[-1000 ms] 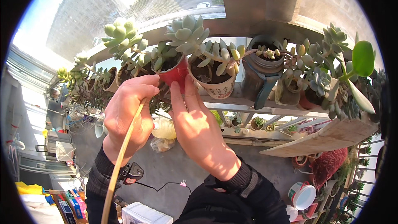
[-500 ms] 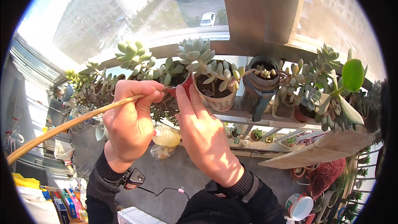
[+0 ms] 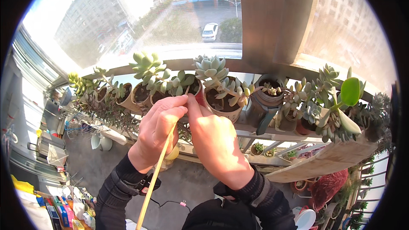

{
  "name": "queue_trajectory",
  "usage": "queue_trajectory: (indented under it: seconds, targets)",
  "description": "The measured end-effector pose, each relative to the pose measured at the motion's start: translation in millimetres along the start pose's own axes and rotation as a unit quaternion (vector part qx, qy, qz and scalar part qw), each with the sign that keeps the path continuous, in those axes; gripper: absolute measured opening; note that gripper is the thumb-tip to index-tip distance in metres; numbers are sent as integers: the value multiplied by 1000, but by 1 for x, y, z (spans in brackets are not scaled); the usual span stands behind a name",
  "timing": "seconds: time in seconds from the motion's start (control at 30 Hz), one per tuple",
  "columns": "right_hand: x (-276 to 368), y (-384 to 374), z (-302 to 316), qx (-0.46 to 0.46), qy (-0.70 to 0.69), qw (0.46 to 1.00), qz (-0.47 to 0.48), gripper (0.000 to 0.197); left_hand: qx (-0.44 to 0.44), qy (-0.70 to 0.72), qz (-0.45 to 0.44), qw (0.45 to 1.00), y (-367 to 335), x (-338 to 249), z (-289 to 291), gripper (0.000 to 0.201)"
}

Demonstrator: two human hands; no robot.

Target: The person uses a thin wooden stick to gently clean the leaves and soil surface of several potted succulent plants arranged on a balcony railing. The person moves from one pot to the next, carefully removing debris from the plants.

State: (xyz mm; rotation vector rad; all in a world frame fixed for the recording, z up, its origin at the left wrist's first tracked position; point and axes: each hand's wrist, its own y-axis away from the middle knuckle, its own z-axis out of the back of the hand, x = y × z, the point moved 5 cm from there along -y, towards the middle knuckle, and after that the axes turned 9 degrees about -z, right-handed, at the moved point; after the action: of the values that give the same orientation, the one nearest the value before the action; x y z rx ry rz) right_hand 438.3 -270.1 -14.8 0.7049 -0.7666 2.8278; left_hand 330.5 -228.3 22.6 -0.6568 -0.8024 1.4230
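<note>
My left hand [image 3: 155, 130] is closed around a thin wooden stick [image 3: 156, 173]. The stick slants down past my wrist to the lower edge, and its upper end leans toward a soil-filled pot [image 3: 194, 87]. Beside it, my right hand [image 3: 217, 140] has its fingers together, pressed on the red side [image 3: 200, 98] of that pot; the fingertips of both hands nearly meet there. My fingers hide most of the pot. Just right of it, a pale pot [image 3: 232, 115] holds a blue-green rosette succulent [image 3: 211, 66] and a trailing stem.
Several potted succulents [image 3: 147, 64] line the ledge under the window. To the right stand a dark jar [image 3: 269, 98] and a broad-leaved plant [image 3: 350, 91]. A wooden board [image 3: 319, 160] juts out below them. Boxes [image 3: 64, 215] lie at lower left, a white bucket [image 3: 305, 219] at lower right.
The stick has swung from pointing left to pointing down toward me, with my left hand turned and moved right. The plants appear lower in view. Less of the red surface shows.
</note>
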Motion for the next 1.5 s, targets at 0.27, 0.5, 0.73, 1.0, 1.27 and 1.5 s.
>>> queue_trajectory:
  seconds: [0.27,0.5,0.73,1.0,1.27,1.5]
  targets:
    - [-4,-14,-3,-41,-90,995,-33,9,-20,68,91,993,10,15,5,17]
    - [-3,-15,-6,-68,-118,990,-30,7,-50,87,124,987,13,14,16,27]
    - [-1,-6,1,-119,-160,980,-8,15,-37,51,147,987,17,9,27,9]
    - [-2,-5,-1,-127,-171,977,-11,15,-98,101,153,978,24,10,23,7]
    - [-4,-3,-1,-109,-180,977,-22,13,-94,96,200,970,25,12,19,5]
    - [-6,-4,-5,-129,-192,973,-8,11,-134,123,200,963,29,12,23,4]
